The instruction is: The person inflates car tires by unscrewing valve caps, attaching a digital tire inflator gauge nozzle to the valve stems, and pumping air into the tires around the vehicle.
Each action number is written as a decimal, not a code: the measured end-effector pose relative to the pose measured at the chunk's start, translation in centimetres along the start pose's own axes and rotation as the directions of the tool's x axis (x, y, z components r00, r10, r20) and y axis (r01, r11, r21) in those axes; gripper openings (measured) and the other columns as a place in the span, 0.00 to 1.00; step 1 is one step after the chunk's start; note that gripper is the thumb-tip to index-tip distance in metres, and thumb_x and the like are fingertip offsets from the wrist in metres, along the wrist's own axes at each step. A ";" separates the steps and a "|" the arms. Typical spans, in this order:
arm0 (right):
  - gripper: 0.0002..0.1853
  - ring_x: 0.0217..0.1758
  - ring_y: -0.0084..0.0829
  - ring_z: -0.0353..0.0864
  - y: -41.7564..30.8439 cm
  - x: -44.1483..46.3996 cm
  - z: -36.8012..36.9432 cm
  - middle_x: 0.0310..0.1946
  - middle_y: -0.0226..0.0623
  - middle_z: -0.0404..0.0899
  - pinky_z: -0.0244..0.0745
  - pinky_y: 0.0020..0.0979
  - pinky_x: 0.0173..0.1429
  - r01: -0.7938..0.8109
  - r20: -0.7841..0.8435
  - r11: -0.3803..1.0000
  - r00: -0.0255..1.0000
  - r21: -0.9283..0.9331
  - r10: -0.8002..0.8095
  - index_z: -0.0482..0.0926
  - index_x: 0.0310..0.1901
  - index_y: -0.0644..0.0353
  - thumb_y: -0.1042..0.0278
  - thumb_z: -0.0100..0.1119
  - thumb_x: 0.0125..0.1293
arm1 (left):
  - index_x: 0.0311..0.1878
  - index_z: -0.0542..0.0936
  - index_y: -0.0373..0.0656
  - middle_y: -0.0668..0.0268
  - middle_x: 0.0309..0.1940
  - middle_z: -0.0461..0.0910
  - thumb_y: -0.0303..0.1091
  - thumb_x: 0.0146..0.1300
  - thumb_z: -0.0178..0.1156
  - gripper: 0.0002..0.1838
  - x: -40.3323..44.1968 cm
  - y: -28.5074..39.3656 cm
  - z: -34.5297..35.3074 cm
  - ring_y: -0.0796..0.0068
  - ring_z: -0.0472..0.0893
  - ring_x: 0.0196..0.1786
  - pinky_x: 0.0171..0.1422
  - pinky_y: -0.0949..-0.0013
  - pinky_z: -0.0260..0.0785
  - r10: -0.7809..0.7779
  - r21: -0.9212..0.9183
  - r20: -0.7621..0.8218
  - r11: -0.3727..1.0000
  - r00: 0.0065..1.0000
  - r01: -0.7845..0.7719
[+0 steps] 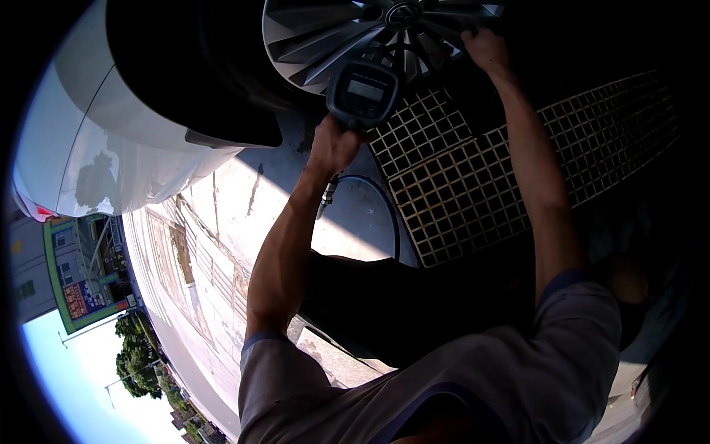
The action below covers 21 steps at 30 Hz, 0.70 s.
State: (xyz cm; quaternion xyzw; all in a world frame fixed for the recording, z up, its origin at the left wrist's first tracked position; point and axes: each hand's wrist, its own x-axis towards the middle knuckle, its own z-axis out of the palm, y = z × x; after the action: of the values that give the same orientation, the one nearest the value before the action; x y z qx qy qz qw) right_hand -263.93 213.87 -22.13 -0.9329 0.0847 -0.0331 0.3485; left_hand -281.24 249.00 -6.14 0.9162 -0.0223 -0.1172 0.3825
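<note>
My left hand (336, 146) is wrapped round the handle of a dark tire inflator gauge (363, 92) with a lit display, held in front of the silver wheel (333, 33). A hose (393, 211) with a metal fitting hangs below that hand and curves over the floor. At the wheel's right edge is my right hand (487, 50), its fingers closed near the rim; what they hold, if anything, is hidden in shadow.
A white car body (111, 140) fills the upper left. Metal floor grating (451, 189) lies below the wheel and extends right. Sunlit concrete (222, 244) is at left, with a building (78, 277) and trees (137, 359) beyond.
</note>
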 end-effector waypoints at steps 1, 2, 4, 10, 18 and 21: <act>0.27 0.24 0.38 0.78 0.1 0.1 0.1 0.26 0.38 0.80 0.70 0.49 0.27 0.010 -0.010 1.000 1.000 0.001 -0.010 0.84 0.52 0.55 0.38 0.48 0.80 | 0.51 0.86 0.32 0.53 0.39 0.90 0.30 0.55 0.65 0.20 0.0 0.1 0.0 0.64 0.88 0.44 0.53 0.61 0.78 -0.005 0.009 0.002 1.000 1.000 0.005; 0.27 0.23 0.38 0.78 0.2 0.1 0.3 0.26 0.38 0.80 0.70 0.49 0.27 0.020 -0.020 1.000 1.000 0.002 -0.019 0.84 0.51 0.55 0.38 0.48 0.80 | 0.51 0.85 0.32 0.53 0.39 0.90 0.30 0.55 0.65 0.20 0.0 0.2 0.0 0.64 0.88 0.44 0.53 0.61 0.78 -0.009 0.018 0.004 1.000 1.000 0.009; 0.27 0.23 0.38 0.77 0.3 0.1 0.5 0.25 0.37 0.79 0.70 0.49 0.27 0.012 -0.032 1.000 0.999 0.011 -0.011 0.84 0.50 0.55 0.38 0.48 0.81 | 0.51 0.86 0.32 0.53 0.39 0.90 0.30 0.56 0.65 0.19 0.0 0.1 0.0 0.64 0.88 0.44 0.53 0.62 0.78 -0.012 0.021 0.001 1.000 1.000 0.012; 0.25 0.21 0.36 0.73 0.6 0.5 0.9 0.23 0.34 0.76 0.67 0.49 0.26 0.021 -0.039 1.000 0.999 -0.003 -0.021 0.84 0.47 0.53 0.39 0.49 0.82 | 0.51 0.86 0.32 0.53 0.39 0.90 0.30 0.55 0.66 0.19 0.0 -0.2 0.0 0.65 0.88 0.44 0.52 0.62 0.79 -0.005 0.021 -0.002 1.000 1.000 0.005; 0.24 0.20 0.35 0.72 0.4 0.4 0.6 0.22 0.33 0.74 0.66 0.49 0.25 0.013 -0.022 1.000 1.000 -0.022 -0.014 0.84 0.46 0.52 0.39 0.48 0.82 | 0.50 0.86 0.32 0.52 0.39 0.90 0.30 0.55 0.67 0.19 -0.1 0.4 -0.1 0.65 0.88 0.44 0.52 0.62 0.78 -0.032 0.056 -0.001 0.998 0.999 0.032; 0.24 0.19 0.35 0.70 0.6 0.4 0.9 0.22 0.32 0.74 0.65 0.49 0.25 0.028 -0.048 1.000 0.998 -0.011 -0.028 0.84 0.46 0.51 0.39 0.48 0.82 | 0.51 0.86 0.32 0.52 0.39 0.90 0.30 0.55 0.67 0.19 -0.1 0.3 -0.1 0.65 0.88 0.44 0.52 0.62 0.78 -0.038 0.043 0.000 0.998 0.999 0.038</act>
State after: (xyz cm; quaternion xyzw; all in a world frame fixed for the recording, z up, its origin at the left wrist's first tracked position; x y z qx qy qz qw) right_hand -263.52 213.90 -23.18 -0.9348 0.0800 -0.0598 0.3408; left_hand -281.29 248.85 -5.83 0.9245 -0.0078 -0.1244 0.3603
